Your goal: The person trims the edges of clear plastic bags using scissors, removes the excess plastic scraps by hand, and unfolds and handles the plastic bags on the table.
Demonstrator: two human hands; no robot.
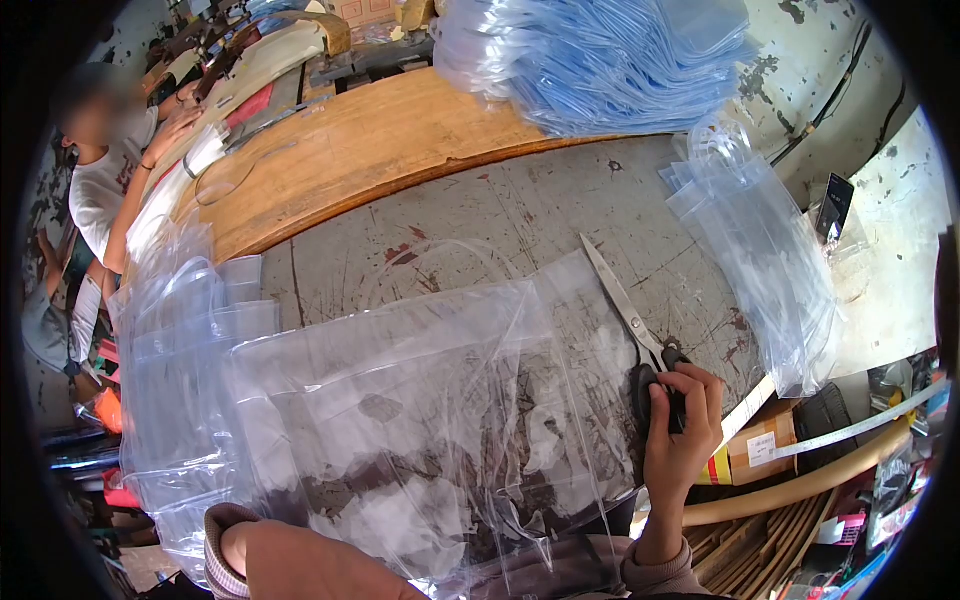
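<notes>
A clear plastic bag [400,345] lies flat across the grey tabletop in front of me, a thin loop handle at its far edge. Just right of it are scissors [618,298] with black handles, their blades pointing away from me. My right hand [685,425] has its thumb and fingers closed on the scissors' handles. At the lower left, my left hand [310,565] and wrist reach in close to the camera, over the near side of the bag. Its fingers are out of sight, so whether it holds anything is hidden.
Stacked clear bags lie at left [185,400] and right [765,260]. A large pile of bluish plastic [620,60] rests beyond the wooden board [400,130]. A phone [834,208] stands at far right, above a cardboard box [762,445]. Another person [100,190] works at far left.
</notes>
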